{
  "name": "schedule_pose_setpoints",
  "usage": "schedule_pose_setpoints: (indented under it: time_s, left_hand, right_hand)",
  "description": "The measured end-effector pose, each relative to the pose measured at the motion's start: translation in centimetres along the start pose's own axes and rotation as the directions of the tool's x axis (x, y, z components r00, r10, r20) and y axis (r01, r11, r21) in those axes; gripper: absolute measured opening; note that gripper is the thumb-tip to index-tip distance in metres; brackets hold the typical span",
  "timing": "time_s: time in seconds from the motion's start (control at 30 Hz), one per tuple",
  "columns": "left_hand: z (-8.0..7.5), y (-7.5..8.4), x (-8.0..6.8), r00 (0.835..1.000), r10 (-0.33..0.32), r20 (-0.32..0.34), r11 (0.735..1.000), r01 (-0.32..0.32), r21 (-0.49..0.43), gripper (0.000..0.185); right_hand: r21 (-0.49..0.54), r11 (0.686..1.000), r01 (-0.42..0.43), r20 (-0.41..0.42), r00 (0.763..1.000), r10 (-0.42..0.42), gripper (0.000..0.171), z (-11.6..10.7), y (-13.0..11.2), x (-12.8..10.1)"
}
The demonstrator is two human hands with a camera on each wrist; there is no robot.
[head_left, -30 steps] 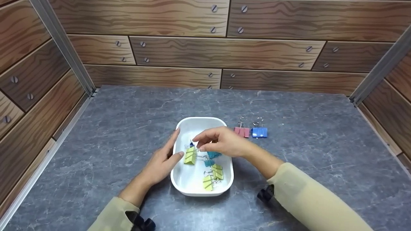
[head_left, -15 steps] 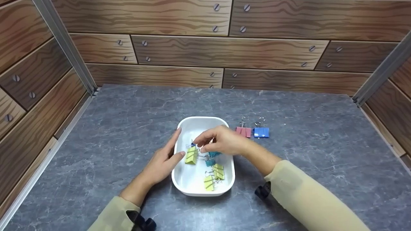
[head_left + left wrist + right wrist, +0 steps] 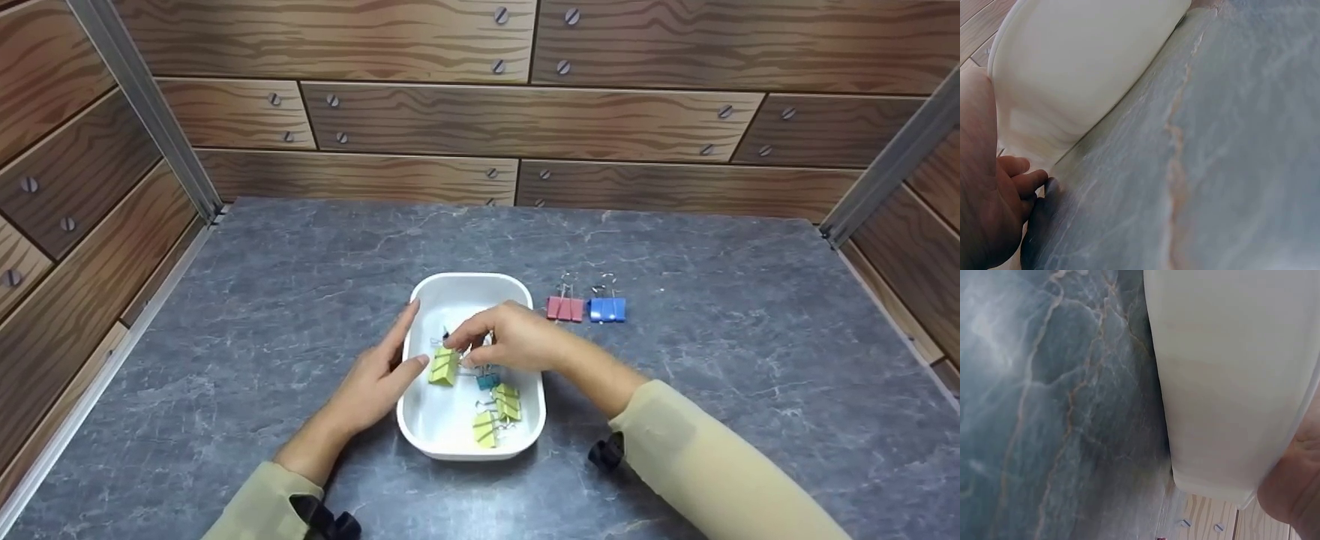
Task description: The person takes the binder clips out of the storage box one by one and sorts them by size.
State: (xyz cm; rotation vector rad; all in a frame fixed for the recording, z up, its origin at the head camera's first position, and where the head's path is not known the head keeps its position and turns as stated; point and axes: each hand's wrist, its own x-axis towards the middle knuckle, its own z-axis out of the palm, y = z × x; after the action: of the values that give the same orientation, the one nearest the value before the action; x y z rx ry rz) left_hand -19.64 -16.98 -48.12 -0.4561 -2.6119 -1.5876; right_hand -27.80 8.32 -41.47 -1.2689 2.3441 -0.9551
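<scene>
A white tray (image 3: 466,442) holds several binder clips. My left hand (image 3: 375,382) rests against its left side, forefinger along the rim and thumb tip over it. In the left wrist view, the lower fingers bend beside the tray's outer wall. My right hand (image 3: 517,337) reaches into the tray from the right, thumb and forefinger apart around the top of a yellow binder clip (image 3: 443,367). Just below the hand lies a teal binder clip (image 3: 487,381). Two more yellow clips, one of them the lower yellow binder clip (image 3: 485,430), lie near the front. The right hand partly hides other clips.
To the right of the tray, a pink binder clip (image 3: 565,309) and a blue binder clip (image 3: 607,310) stand side by side on the grey marbled table (image 3: 735,330). Wood-patterned walls (image 3: 480,124) enclose the back and both sides.
My right hand has shifted slightly down and left inside the tray, its fingertips closer to the yellow binder clip, covering more of the teal clips. The left hand keeps its place on the tray.
</scene>
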Motion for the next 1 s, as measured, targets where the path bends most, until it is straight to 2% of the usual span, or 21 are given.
schedule_pose_setpoints:
  time_s: [0.37, 1.0]
  left_hand:
    - [0.0, 0.0, 0.0, 1.0, 0.01, -0.008, 1.0, -0.01, 0.008, 0.075]
    - [0.0, 0.1, -0.1, 1.0, 0.009, -0.006, 1.0, -0.009, 0.017, 0.074]
  right_hand:
    - [-0.18, 0.984, 0.003, -0.027, 1.0, -0.008, 0.024, 0.6, 0.1, -0.3]
    - [-0.233, 0.973, -0.001, -0.095, 0.995, -0.022, 0.012, 1.2, 0.2, -0.3]
